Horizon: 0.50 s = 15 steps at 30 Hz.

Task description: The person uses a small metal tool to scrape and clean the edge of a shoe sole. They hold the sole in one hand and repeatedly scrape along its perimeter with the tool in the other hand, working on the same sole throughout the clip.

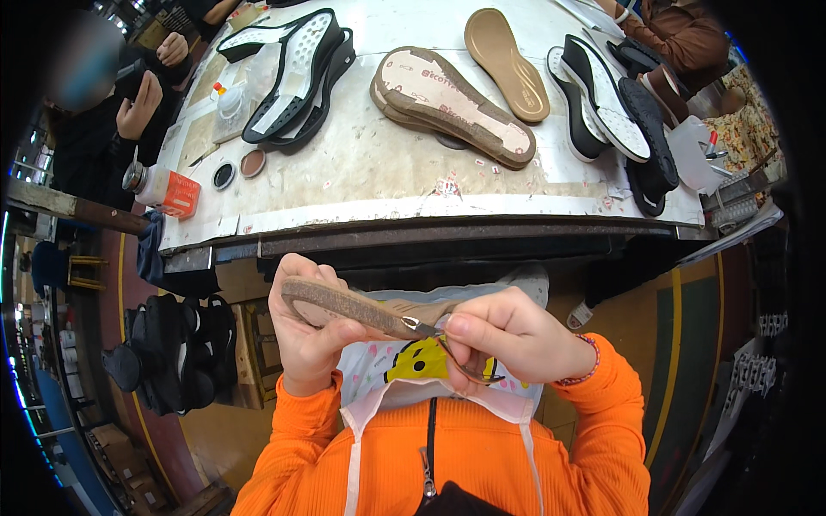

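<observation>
My left hand [305,348] is closed around a brown shoe sole [360,313], fingers behind it and thumb on the near side. The sole is tilted, its edge facing me, above my lap. My right hand [525,335] pinches a small dark tool with a shiny metal tip [424,328] against the sole's right part. Whether it is a knife or snips cannot be made out. From below the right fingers curls a thin dark strip [471,371]; whether it belongs to the tool or the sole is unclear. The right fingers hide the sole's far end.
The worktable [344,193] ahead carries brown soles [456,103], a tan insole [506,64], and black-and-white soles [301,77] [602,99]. A white-and-red jar [163,191] and a squeeze bottle [229,101] stand left. Black soles [176,353] are stacked lower left. People sit at both far corners.
</observation>
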Each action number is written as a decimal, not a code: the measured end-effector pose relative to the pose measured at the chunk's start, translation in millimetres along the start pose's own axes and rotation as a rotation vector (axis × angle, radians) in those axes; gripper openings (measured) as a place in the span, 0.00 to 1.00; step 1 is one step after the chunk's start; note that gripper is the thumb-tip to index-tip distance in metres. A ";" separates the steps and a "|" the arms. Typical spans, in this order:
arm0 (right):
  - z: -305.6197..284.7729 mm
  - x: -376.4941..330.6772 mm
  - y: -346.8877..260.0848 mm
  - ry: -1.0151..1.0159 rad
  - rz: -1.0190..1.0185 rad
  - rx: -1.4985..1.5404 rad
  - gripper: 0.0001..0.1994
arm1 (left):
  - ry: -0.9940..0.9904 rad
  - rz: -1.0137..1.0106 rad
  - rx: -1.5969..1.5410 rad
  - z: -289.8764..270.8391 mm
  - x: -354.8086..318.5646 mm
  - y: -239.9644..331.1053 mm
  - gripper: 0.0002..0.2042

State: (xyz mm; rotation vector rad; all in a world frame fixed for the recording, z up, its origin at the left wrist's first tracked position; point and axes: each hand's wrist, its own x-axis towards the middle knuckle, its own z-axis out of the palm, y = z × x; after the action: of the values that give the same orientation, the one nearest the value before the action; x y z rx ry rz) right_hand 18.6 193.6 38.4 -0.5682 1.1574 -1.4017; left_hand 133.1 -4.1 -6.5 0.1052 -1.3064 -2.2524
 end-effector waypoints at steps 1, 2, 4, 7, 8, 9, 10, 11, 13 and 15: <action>0.0 -0.3 0.5 -0.011 0.028 0.055 0.20 | -0.040 0.001 -0.013 -0.5 1.1 0.6 0.24; 0.2 -0.5 1.8 0.016 -0.019 -0.024 0.20 | -0.018 0.008 0.004 0.1 1.8 0.6 0.24; 2.9 0.3 8.3 0.070 -0.109 -0.155 0.20 | -0.001 0.011 -0.001 3.4 1.8 0.3 0.24; 9.3 7.7 23.0 0.395 -0.616 -0.872 0.19 | 0.104 0.026 0.017 13.1 -0.1 -1.9 0.24; 10.9 12.7 27.8 0.435 -0.673 -0.864 0.18 | 0.142 0.035 0.033 16.9 -1.3 -3.3 0.24; 11.9 18.0 31.5 0.479 -0.744 -0.853 0.18 | 0.168 0.047 0.025 20.6 -2.5 -5.1 0.24; 12.1 21.1 33.5 0.532 -0.835 -0.836 0.17 | 0.185 0.052 0.006 23.0 -3.3 -6.3 0.23; 11.4 23.1 33.9 0.600 -0.874 -0.636 0.16 | 0.200 0.066 0.032 23.6 -2.9 -6.3 0.23; 8.1 23.9 30.3 0.725 -0.967 -0.243 0.15 | 0.212 0.080 0.064 22.0 -2.3 -5.9 0.22; 0.3 13.6 19.9 0.718 -0.983 0.044 0.14 | 0.210 0.031 0.047 19.2 -3.1 -6.1 0.22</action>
State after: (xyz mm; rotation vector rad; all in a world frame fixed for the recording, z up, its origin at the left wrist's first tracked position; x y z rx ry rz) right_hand 25.1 184.0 17.3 -0.6557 1.4649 -2.6144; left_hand 127.1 14.8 -1.9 0.3273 -1.2395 -2.1206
